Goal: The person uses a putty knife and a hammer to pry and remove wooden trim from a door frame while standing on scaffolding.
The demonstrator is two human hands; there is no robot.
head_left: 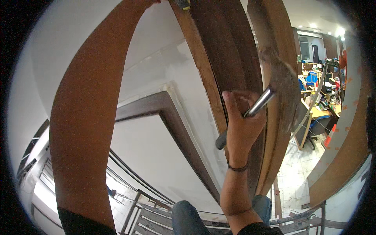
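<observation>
My right hand (244, 131) is closed round the grip of a hammer (260, 102). Its shiny metal shaft points up and to the right, its head is smeared by motion, and the dark butt of the grip shows left of my wrist. Behind that hand runs a dark brown wooden frame (225, 47) with a lighter wood edge. My left arm reaches up steeply on the left, and only a sliver of my left hand (152, 2) shows at the top edge, its fingers out of sight. Close to it, a dark tool end with yellow (183, 4) lies against the frame.
Below me stands a metal platform with slats (156, 223) and a rail. A white panel with dark wood trim (168, 113) is at the middle left. To the right are cluttered desks (329, 107), an orange cone (330, 135) and a tiled floor (291, 168).
</observation>
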